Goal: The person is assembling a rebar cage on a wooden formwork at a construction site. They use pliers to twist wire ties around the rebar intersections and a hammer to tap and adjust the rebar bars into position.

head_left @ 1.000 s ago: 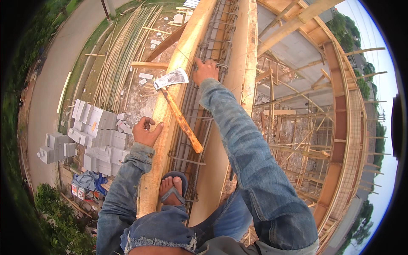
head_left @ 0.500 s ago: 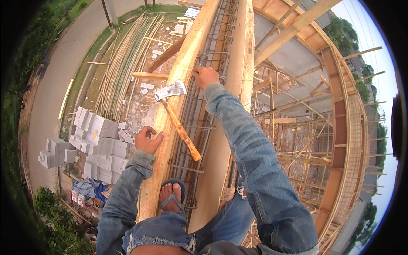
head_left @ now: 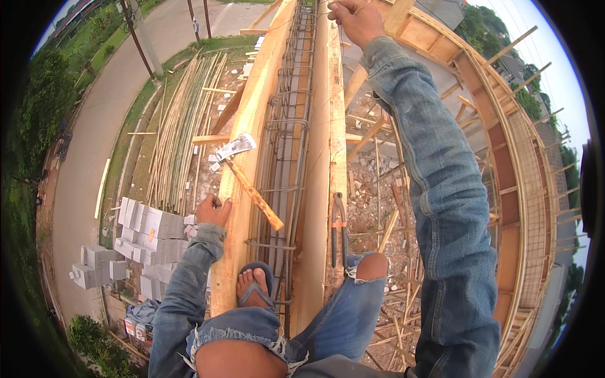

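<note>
My left hand (head_left: pixel 214 210) is closed at the outer edge of the left formwork board (head_left: pixel 242 183), fingers curled against the wood. My right hand (head_left: pixel 358 20) is raised over the far part of the right formwork board (head_left: pixel 328 113), fingertips pinched together; what they hold, if anything, is too small to make out. A hatchet (head_left: pixel 256 194) lies across the left board, its pale head toward the outer side and its wooden handle over the trough. Between the boards runs a steel rebar cage (head_left: pixel 287 138). Pincers (head_left: pixel 339 230) with dark and orange handles lie on the right board.
My sandalled foot (head_left: pixel 255 286) is on the trough's left side. Far below on the left are bamboo poles (head_left: pixel 183 132), grey blocks (head_left: pixel 148 230) and a road (head_left: pixel 85 176). To the right, a drop holds scaffold poles (head_left: pixel 384 239), with curved wooden formwork (head_left: pixel 504 183) beyond.
My right hand has left the rebar cage and moved up, forward and right past the right board. My left hand stays at the left board. The pincers have come into view.
</note>
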The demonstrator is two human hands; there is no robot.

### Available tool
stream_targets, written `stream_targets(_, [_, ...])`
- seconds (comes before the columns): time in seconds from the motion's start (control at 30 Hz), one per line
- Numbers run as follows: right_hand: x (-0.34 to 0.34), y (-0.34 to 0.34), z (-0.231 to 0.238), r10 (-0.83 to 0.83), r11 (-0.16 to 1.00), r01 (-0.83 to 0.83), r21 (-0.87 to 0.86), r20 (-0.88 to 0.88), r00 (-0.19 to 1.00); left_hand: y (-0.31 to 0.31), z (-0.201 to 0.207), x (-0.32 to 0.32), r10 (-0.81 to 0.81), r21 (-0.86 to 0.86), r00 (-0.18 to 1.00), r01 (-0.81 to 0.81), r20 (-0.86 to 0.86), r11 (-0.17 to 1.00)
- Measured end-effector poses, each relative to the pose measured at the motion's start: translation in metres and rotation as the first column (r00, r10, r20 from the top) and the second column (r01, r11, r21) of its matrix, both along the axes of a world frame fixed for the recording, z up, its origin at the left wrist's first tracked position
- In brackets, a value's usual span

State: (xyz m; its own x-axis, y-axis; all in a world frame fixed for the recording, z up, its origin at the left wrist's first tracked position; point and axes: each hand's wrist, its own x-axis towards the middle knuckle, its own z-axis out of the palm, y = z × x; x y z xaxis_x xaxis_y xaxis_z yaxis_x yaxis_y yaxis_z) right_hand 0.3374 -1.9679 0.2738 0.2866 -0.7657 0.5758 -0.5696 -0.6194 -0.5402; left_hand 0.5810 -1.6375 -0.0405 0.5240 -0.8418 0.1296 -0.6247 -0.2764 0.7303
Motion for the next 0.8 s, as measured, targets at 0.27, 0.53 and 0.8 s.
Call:
stream_targets(0.27, [-0.073,0.065,0.149,0.016,0.992,-0.061,0.111,0.369,0.929,-0.010,0.089,-0.007,-0.054,0.020,0.991,0.052,0.119,0.998])
stream_targets(0.53, [-0.119,0.139,0.188,-0.179,0.982,0.187,0.025,-0.192,0.965,-0.026,0.320,-0.072,-0.570,-0.535,0.820,0.460,-0.050,0.709])
stream_targets(0.8, [-0.120,0.251,0.169,0.291,0.943,-0.110,0.313,-0.621,0.727,0.004,0.373,-0.167,-0.774,-0.369,0.625,0.699,-0.101,0.613])
